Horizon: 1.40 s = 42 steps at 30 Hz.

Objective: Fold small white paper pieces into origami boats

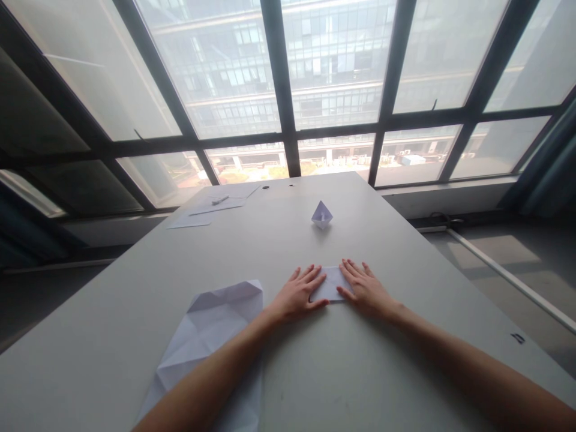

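A small folded sheet of white paper (332, 282) lies flat on the grey table (405, 252) in front of me. My left hand (299, 294) presses on its left edge with fingers spread. My right hand (365, 289) lies flat on its right edge, fingers apart as well. Farther back, a small folded paper boat (321, 215) stands upright on the table, apart from both hands.
A large creased white sheet (211, 336) lies under my left forearm at the near left. Several flat sheets (216, 207) with a pen-like object (220, 200) rest at the far left corner. Tall windows stand behind the table; floor drops off on the right.
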Available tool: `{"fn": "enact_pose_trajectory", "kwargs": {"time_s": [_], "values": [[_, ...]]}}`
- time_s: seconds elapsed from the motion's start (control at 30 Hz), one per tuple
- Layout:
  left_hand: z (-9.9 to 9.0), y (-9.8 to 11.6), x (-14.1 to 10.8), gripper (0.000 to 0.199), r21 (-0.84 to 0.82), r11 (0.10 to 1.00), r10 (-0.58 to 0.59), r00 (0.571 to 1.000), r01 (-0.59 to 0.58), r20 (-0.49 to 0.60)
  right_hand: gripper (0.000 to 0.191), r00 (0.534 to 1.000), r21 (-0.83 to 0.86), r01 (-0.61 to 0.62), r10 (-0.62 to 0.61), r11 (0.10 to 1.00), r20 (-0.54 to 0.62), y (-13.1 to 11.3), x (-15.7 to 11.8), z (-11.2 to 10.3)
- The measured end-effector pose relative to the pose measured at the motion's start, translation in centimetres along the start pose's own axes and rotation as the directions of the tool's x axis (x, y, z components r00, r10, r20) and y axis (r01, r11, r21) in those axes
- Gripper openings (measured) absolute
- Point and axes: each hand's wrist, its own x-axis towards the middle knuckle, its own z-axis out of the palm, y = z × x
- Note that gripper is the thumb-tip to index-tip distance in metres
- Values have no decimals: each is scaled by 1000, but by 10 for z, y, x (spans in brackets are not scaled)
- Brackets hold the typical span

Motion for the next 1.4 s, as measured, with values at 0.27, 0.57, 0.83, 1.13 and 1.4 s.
{"fn": "enact_pose_trajectory", "kwargs": {"time_s": [0.27,0.57,0.83,1.13,1.4], "values": [[2,0,1,76,23,1000,-6,1000,6,-1,74,998,4,-65,65,998,-11,-2,-2,0],[3,0,0,77,24,999,-22,1000,22,-9,51,976,-19,147,-148,989,-159,-3,-3,-11],[2,1,0,77,10,1000,-29,1000,29,0,50,973,97,226,-221,969,-65,4,-1,-7],[0,0,1,75,-16,999,-33,999,33,-8,51,979,135,201,-195,970,-57,4,0,-7],[1,-1,1,75,-13,999,-34,999,34,-12,51,978,138,204,-197,969,-66,5,0,-6]]}}
